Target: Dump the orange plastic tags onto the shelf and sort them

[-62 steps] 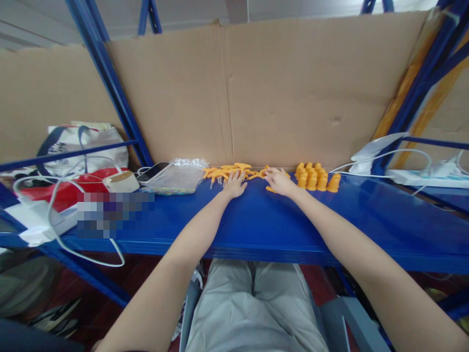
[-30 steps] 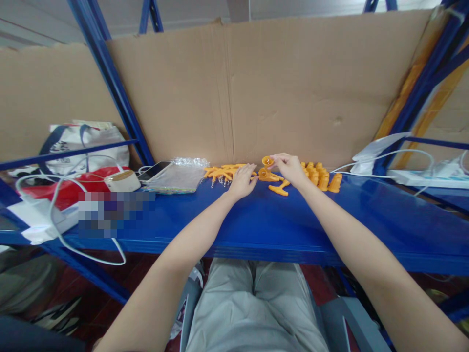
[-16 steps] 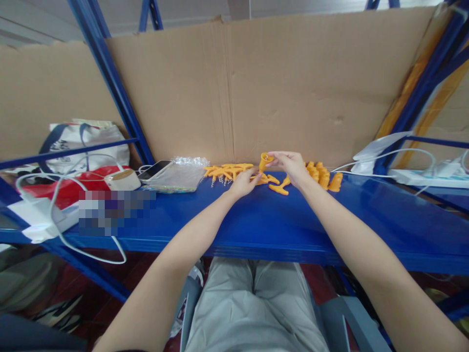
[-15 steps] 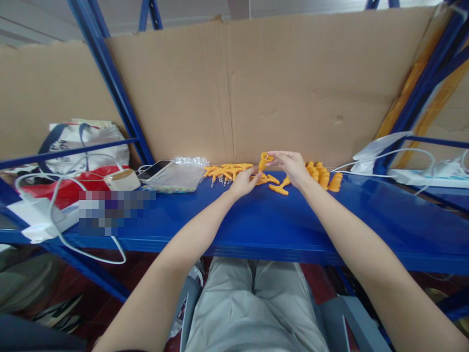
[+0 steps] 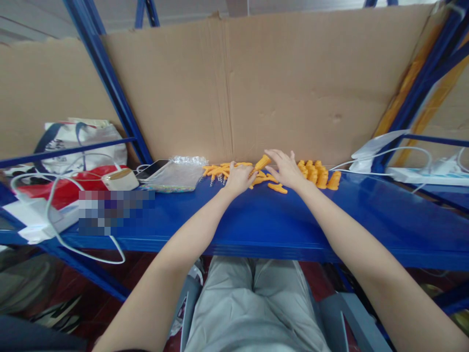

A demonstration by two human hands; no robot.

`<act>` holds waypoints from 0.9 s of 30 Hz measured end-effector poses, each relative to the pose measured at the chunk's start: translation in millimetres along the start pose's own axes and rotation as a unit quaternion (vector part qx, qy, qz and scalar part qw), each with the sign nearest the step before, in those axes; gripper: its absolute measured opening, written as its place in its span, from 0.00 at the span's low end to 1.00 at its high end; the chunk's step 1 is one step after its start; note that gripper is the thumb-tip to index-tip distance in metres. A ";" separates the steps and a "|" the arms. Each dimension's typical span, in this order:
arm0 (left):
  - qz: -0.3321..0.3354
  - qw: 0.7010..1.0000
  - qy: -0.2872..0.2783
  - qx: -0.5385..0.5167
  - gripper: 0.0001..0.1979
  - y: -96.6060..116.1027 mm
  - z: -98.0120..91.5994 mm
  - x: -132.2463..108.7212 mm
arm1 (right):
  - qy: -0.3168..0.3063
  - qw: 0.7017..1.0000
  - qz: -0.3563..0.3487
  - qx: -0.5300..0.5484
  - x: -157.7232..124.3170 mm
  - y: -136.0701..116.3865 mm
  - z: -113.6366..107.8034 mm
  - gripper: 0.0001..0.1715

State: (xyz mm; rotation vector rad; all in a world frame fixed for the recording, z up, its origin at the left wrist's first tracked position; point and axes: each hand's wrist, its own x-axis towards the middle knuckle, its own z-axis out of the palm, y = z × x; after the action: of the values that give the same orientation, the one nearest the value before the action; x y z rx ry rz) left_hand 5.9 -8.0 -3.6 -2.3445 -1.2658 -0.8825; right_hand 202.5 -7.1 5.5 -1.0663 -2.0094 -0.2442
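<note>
My left hand (image 5: 239,179) is closed around an orange corkscrew body (image 5: 262,162), a hollow plastic piece, tilted with its upper end to the right. My right hand (image 5: 287,169) is just to the right of it, fingers apart and holding nothing; whether a fingertip touches the piece I cannot tell. Beyond and left of my left hand lies a pile of orange T-handled corkscrews (image 5: 214,171) with metal spirals. A loose orange handle (image 5: 277,188) lies below my right hand. Several upright orange corkscrew bodies (image 5: 322,177) stand in rows to the right.
A clear plastic bag (image 5: 179,177) and a phone (image 5: 154,168) lie left of the pile. Farther left are a white power adapter (image 5: 120,179), cables and a cloth bag (image 5: 88,142). Cardboard (image 5: 293,88) backs the blue shelf (image 5: 256,225); a power strip (image 5: 432,177) is at right.
The orange body has tipped over from upright, its open end no longer facing up. My right hand has let go of its rim and spread its fingers. My left hand has shifted slightly.
</note>
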 end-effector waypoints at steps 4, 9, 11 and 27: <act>0.013 1.000 0.009 0.012 0.10 1.6 -3.5 -0.7 | -0.055 0.988 -0.067 -0.126 -5.0 -10.7 -4.7 0.26; 0.027 0.999 0.029 0.011 0.11 2.4 -3.2 -1.7 | -0.051 0.984 -0.083 -0.148 -2.8 -11.3 -2.9 0.21; 0.032 0.999 0.029 0.001 0.11 1.9 -3.0 -2.1 | -0.065 0.984 -0.080 -0.143 -2.8 -10.0 -1.4 0.19; 0.033 0.996 0.011 -0.078 0.11 -1.5 -11.4 2.3 | -0.023 0.980 -0.132 -0.150 1.3 -13.8 -11.4 0.17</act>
State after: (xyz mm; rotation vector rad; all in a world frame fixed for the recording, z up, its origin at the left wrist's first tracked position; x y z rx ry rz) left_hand 1.4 -12.0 6.5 -2.4734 -1.1419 -1.0172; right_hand 198.3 -20.6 16.4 -0.9894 -2.2017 -0.6862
